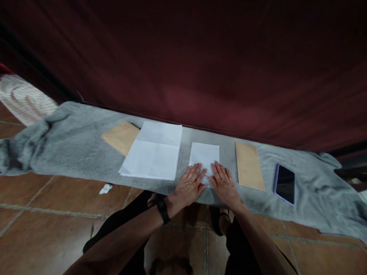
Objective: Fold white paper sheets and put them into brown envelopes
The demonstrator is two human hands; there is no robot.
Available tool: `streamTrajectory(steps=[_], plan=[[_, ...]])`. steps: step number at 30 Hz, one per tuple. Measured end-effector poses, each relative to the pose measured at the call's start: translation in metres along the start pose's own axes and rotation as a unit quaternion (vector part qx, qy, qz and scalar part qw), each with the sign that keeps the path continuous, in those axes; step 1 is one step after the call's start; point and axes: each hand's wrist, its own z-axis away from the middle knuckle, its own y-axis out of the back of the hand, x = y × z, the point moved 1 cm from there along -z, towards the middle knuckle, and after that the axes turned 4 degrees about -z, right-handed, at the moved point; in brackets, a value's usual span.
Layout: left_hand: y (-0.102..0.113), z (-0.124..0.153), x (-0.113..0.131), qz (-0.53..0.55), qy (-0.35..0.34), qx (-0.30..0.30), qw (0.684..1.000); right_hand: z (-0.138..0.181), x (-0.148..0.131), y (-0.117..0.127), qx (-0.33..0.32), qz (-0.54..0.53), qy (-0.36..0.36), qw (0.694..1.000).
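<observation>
A folded sheet of white paper [204,153] lies on the grey cloth in front of me. Flat on its near left part rests my left hand [189,186], fingers stretched out. My right hand [223,183] lies on the near right part, its fingers also extended. Just left of the folded sheet is a stack of larger white paper sheets [155,154] with crease lines across the top one. To the right of my right hand sits a brown envelope [250,166]. Further brown envelopes [122,136] lie partly under the stack's left side.
A smartphone [284,184] in a purple case lies at the right on the grey cloth [80,152], which covers a long narrow surface. Behind stands a dark red curtain-like backdrop [195,76]. A crumpled white scrap [106,188] is on the tiled floor, and striped fabric [25,99] shows far left.
</observation>
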Motion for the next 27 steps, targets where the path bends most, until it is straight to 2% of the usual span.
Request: streamTrajectory(steps=[4,9,13,17,20,27], plan=[[0.004,-0.005,0.005,-0.012,0.003,0.011,1.000,-0.005,0.005,0.003,0.003,-0.037,-0.035,0.999],[0.005,-0.030,0.002,-0.012,-0.005,0.036,0.999,-0.034,-0.006,0.008,0.029,-0.081,-0.065,0.994],[-0.002,-0.054,-0.014,-0.019,0.030,0.049,0.998,-0.058,-0.020,0.001,0.025,-0.069,-0.068,0.995],[-0.010,-0.072,-0.025,-0.035,0.071,0.020,0.997,-0.072,-0.024,-0.010,0.017,-0.041,-0.077,0.996],[-0.014,-0.080,-0.030,-0.045,0.112,0.014,0.993,-0.078,-0.020,-0.016,0.022,-0.022,-0.092,0.995],[-0.017,-0.083,-0.043,-0.032,0.176,0.065,0.982,-0.082,0.001,-0.016,0.055,0.003,-0.125,0.991]])
